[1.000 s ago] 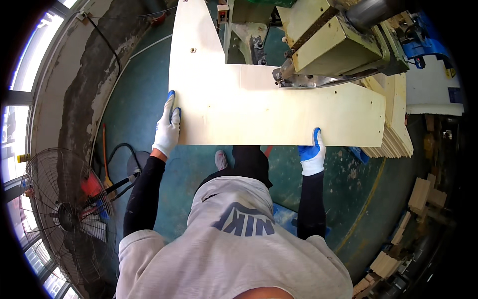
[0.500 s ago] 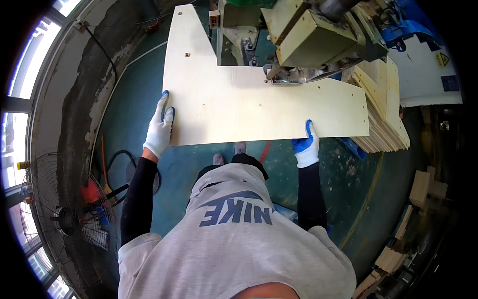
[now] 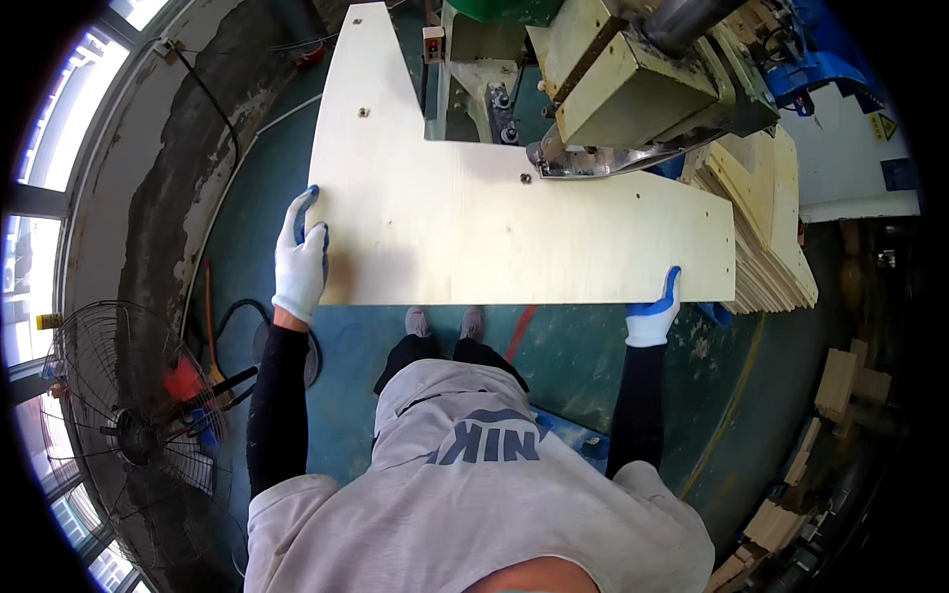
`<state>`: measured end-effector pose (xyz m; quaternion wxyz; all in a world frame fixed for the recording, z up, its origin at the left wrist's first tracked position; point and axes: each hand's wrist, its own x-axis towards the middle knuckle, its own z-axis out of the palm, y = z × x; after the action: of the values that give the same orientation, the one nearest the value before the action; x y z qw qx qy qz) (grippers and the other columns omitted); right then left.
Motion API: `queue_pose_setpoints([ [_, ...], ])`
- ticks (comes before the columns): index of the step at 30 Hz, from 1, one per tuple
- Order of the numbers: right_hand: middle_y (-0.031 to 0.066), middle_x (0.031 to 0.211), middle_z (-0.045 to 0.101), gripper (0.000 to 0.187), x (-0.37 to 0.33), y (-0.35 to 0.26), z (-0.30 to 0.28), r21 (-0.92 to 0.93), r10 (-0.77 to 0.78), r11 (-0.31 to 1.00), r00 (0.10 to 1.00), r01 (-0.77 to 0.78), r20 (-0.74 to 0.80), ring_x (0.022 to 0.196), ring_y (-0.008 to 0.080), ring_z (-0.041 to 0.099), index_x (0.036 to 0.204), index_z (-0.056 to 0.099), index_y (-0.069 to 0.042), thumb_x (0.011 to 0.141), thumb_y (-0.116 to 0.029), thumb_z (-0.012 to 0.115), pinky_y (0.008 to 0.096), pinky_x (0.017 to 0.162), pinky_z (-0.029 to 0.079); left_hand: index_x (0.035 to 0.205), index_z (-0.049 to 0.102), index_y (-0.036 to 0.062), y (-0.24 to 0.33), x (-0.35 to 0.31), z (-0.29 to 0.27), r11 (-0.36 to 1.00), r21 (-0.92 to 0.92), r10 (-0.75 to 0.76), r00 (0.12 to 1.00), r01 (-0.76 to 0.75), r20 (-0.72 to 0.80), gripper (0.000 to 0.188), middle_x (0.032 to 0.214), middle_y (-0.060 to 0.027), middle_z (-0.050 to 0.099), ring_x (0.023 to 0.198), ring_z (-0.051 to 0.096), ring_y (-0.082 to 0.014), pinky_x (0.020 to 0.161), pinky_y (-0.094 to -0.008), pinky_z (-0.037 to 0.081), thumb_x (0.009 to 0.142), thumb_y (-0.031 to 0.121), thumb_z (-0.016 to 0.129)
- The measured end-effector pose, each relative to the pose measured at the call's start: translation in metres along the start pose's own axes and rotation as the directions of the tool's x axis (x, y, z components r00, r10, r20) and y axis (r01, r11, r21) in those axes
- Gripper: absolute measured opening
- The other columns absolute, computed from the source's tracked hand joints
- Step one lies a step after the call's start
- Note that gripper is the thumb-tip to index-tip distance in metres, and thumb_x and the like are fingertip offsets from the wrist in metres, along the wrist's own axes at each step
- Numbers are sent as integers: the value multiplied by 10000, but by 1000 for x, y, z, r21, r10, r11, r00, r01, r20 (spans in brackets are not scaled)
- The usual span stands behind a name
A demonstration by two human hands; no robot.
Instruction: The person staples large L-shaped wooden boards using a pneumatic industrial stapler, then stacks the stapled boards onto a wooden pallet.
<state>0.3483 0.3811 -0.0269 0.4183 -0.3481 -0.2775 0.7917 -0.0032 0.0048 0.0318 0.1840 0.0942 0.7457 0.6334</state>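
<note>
We see bright daylight flooding in from blown-out windows (image 3: 44,188) on the left; the pale plywood panel (image 3: 514,237) is evenly lit, sharp, while fisheye bending and black vignetting ring the edges.

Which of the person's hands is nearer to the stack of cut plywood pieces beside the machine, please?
The right. The right hand grips the near edge of the L-shaped plywood panel close to the stack of cut plywood pieces; the left hand holds the panel's far left edge.

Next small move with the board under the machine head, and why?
Probably slide the plywood board a little sideways: left hand and right hand grip its near edge, and one hole already sits beside the machine head.
</note>
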Motion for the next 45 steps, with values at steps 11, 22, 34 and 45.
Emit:
queue_pose_setpoints([
  [11,78,1306,662,448,-89,115,57,120,228,966,974,-228,17,1139,211,653,1370,576,-61,1066,-382,505,343,933,535,1513,426,3,-29,16,-179,997,32,73,989,-70,-125,522,1503,-65,498,1206,555,-100,1009,-230,458,1015,61,570],
  [22,90,1325,645,438,-63,110,82,147,154,978,988,-152,-8,1193,213,631,1354,577,-24,1044,-332,573,374,1007,506,1541,366,-29,-21,55,-163,995,-52,86,996,-88,-39,582,1523,-114,465,1225,562,-133,1034,-253,470,1009,65,585],
  [34,115,1394,602,485,-44,129,80,162,144,978,988,-133,-55,1274,256,582,1413,527,-4,1055,-331,550,415,1084,464,1557,328,-21,-14,84,-160,963,265,23,998,-37,57,651,1490,-121,502,1195,576,-144,1010,-246,465,991,57,638],
  [45,112,1342,632,433,-48,123,86,168,121,980,988,-103,-100,1240,249,603,1371,554,-11,1061,-313,540,410,1067,478,1568,312,7,-16,83,-157,964,264,-14,998,-1,53,647,1527,-127,453,1271,526,-161,1061,-258,426,996,35,614],
])
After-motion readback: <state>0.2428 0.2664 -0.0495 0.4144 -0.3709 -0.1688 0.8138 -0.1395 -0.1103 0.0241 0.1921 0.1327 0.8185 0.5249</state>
